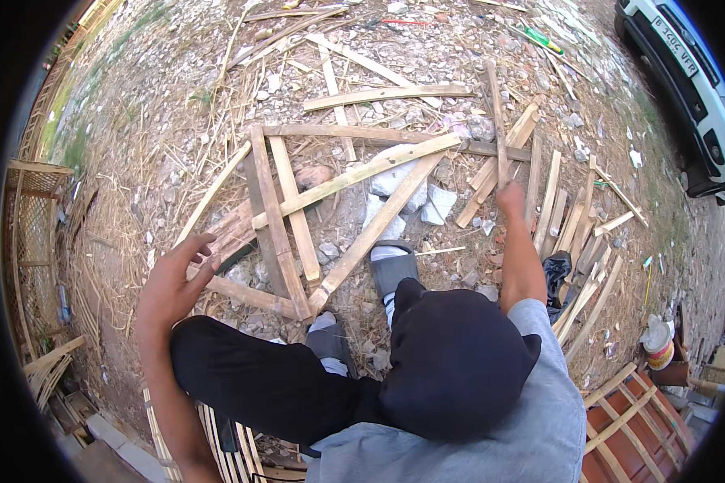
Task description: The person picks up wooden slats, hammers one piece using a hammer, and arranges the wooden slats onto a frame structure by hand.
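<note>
Brown, narrow wooden slat [498, 121], probably light and stiff, best held mid-length; right hand [511, 200] grips its near end, left hand [176, 282] spread, empty.

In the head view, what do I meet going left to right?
Brown lattice-sided frame, bare left hand, two dark grey open-toed sandals, bare right hand, crumpled black plastic bag, white car.
</note>
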The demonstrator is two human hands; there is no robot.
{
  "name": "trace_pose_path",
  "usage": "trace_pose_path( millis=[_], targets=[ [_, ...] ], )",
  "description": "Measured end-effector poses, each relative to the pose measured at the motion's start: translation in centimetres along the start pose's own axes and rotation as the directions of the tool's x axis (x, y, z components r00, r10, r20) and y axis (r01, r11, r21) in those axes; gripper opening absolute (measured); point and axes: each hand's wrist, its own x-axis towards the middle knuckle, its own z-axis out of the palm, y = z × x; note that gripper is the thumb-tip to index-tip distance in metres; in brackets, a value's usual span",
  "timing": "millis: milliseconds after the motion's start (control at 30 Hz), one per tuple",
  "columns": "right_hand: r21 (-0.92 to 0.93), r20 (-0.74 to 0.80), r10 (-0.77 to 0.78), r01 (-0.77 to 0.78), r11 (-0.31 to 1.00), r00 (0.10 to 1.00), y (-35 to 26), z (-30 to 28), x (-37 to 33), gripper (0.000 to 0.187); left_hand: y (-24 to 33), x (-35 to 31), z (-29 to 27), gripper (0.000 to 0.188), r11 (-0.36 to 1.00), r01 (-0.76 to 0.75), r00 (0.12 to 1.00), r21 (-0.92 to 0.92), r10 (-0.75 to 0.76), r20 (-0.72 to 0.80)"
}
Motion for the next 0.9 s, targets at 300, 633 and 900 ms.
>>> trace_pose_path(
  millis=[300,633,900],
  targets=[
    [0.853,0.464,-0.154,-0.394,0.342,0.872,3.1,-2.8,-1.2,0.03,-0.8,-1.5,-0.6,0.037,0.999,0.033,0.999,0.01,-0.033,-0.009],
    [0.919,0.373,0.074,-0.379,0.112,0.925,0.8,-7.9,-3.4,0.025,-0.8,-2.7,-1.3,0.037,0.999,0.048,0.998,0.023,-0.047,-0.032],
    [0.727,-0.012,-0.328,0.234,0.645,0.945,-5.5,-16.5,-10.5,0.05,-0.6,-2.8,-2.0,0.044,0.921,-0.277,0.937,0.274,0.322,-0.135]
  ],
)
